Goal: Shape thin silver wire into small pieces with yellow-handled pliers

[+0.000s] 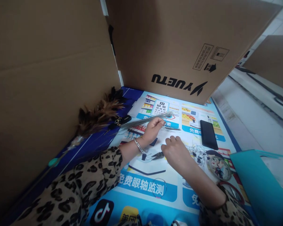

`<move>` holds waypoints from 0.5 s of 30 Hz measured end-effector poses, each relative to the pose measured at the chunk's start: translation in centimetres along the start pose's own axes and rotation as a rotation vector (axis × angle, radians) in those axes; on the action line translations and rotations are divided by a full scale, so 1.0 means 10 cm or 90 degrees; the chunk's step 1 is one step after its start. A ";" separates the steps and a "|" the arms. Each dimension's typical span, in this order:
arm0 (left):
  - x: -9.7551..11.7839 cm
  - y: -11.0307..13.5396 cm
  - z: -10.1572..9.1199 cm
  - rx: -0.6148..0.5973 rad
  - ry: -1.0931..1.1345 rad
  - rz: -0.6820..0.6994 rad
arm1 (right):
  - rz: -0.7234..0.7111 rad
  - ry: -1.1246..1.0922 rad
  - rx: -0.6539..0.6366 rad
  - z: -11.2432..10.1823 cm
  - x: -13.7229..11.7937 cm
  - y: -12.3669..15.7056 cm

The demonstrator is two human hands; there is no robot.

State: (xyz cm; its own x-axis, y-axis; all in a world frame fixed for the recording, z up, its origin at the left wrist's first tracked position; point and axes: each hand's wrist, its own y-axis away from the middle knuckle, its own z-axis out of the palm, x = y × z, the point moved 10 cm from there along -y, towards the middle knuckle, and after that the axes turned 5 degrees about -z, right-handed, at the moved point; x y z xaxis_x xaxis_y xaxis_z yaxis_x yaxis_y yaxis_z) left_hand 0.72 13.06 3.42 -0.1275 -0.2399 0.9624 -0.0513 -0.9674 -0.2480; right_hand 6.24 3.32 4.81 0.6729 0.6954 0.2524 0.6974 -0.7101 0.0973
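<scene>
My left hand (152, 129), with a bangle on its wrist, is closed in a pinch over the middle of the mat. Whatever lies between its fingertips is too fine to make out. Behind it a bundle of thin straight metal wires (141, 121) stretches across the mat, and a few short wires (172, 128) lie just beyond the fingertips. My right hand (175, 152) is curled around a pair of pliers (157, 156); the dark jaws point left and the handles are hidden in the palm. In front of both hands lies a thin wire loop (160, 187).
Cardboard walls (141, 47) stand behind and to the left. A brown feather duster (100, 111) and a black key fob (125, 119) lie at left. On the right are a black phone (208, 135), a round clear container (219, 168), tangled wire pieces (198, 155) and a teal box (259, 185).
</scene>
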 end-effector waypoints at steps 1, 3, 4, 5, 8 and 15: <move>0.00 0.00 0.00 0.001 -0.004 -0.001 | 0.003 0.006 0.003 0.00 0.00 0.00; -0.01 0.00 0.00 0.004 -0.006 -0.002 | 0.010 0.016 0.009 0.00 0.00 -0.01; -0.01 0.00 0.00 0.004 -0.004 0.000 | 0.015 0.021 0.010 0.00 -0.01 -0.01; -0.01 0.00 0.00 0.004 -0.002 0.001 | 0.022 0.025 0.010 0.00 -0.01 -0.02; -0.01 -0.01 0.01 0.000 0.004 0.004 | 0.056 0.036 0.002 0.01 -0.02 -0.02; -0.02 -0.01 0.00 0.002 0.010 0.000 | 0.101 0.009 -0.027 0.12 0.03 -0.01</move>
State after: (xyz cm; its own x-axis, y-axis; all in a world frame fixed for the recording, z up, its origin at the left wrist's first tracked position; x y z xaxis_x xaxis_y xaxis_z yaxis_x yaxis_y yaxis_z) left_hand 0.78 13.21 3.28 -0.1432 -0.2390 0.9604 -0.0483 -0.9676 -0.2480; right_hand 6.69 3.75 3.75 0.7705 0.5723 0.2809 0.5707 -0.8155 0.0959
